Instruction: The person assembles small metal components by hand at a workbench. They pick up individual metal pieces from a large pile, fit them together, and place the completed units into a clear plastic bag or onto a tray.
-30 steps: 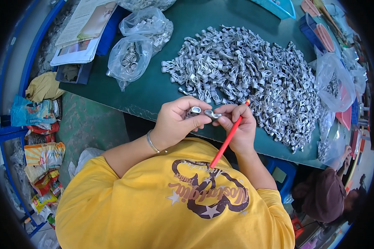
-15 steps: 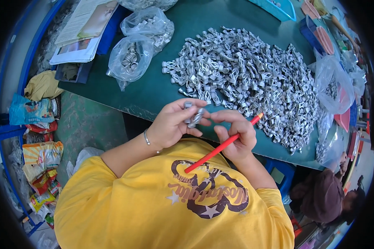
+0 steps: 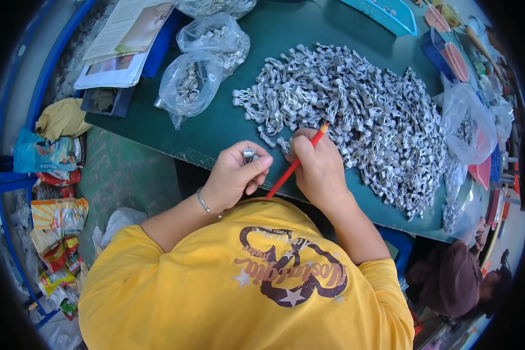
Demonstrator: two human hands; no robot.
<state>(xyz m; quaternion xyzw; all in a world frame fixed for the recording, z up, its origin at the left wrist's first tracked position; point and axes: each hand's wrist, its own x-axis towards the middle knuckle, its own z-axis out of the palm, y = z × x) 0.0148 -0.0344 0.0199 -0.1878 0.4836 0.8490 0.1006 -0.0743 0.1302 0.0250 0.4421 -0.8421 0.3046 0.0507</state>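
Observation:
My left hand (image 3: pixel 240 169) is closed around a small silver metal piece (image 3: pixel 249 153), a ribbed ring end showing above the fingers; most of it is hidden. A red pencil (image 3: pixel 286 177) with a pale orange tip slants through my right hand (image 3: pixel 318 169), tip pointing away from me. That hand is at the near left edge of a large pile of looped silver metal pieces (image 3: pixel 356 111) on the green table (image 3: pixel 262 26). Its fingertips touch or nearly touch a loose piece (image 3: pixel 283 145); I cannot tell whether they grip it.
Clear plastic bags (image 3: pixel 191 84) of metal parts stand left of the pile, beside papers (image 3: pixel 122 46) on a blue box. A turquoise tray (image 3: pixel 385 14) lies at the far side. Another bag (image 3: pixel 469 119) is at the right. A person in dark clothing (image 3: pixel 449 280) is at lower right.
My right hand has moved from beside my left hand out to the pile's edge, carrying the red pencil. My left hand has closed more around its metal piece.

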